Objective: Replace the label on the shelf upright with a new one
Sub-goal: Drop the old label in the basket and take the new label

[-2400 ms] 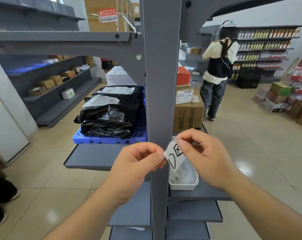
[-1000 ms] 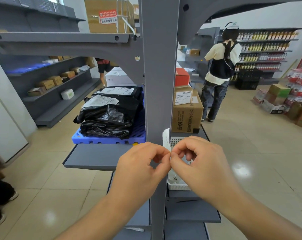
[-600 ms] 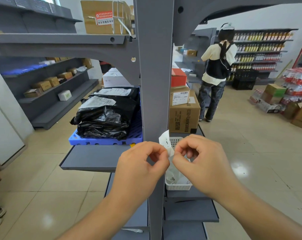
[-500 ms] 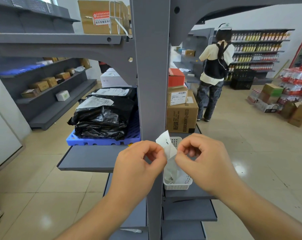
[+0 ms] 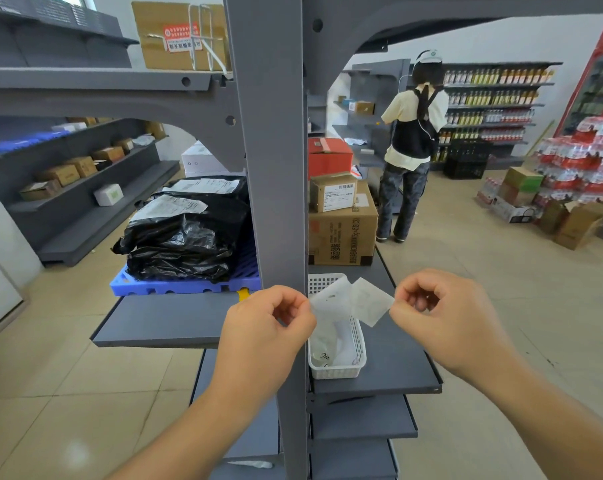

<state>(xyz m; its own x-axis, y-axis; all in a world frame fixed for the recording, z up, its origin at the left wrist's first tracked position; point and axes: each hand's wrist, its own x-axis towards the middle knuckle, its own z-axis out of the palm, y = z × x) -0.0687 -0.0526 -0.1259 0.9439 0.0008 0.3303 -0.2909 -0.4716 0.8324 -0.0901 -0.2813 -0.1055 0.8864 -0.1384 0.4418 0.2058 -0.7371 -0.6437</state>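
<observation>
- Two bare hands meet at the frame's centre, in front of a grey shelf upright (image 5: 275, 188) that runs straight from 12 to 6 o'clock, cut off at both ends.
- Left hand (image 5: 265, 334), at 9 o'clock of the papers, pinches a pale sheet (image 5: 331, 299) between thumb and forefinger.
- Right hand (image 5: 445, 317), at 3 o'clock, pinches a white square label (image 5: 371, 301) by one corner; it is turned like a diamond, its print too faint to read.
- Beneath the papers, a white basket (image 5: 338, 370) sits partly hidden.
</observation>
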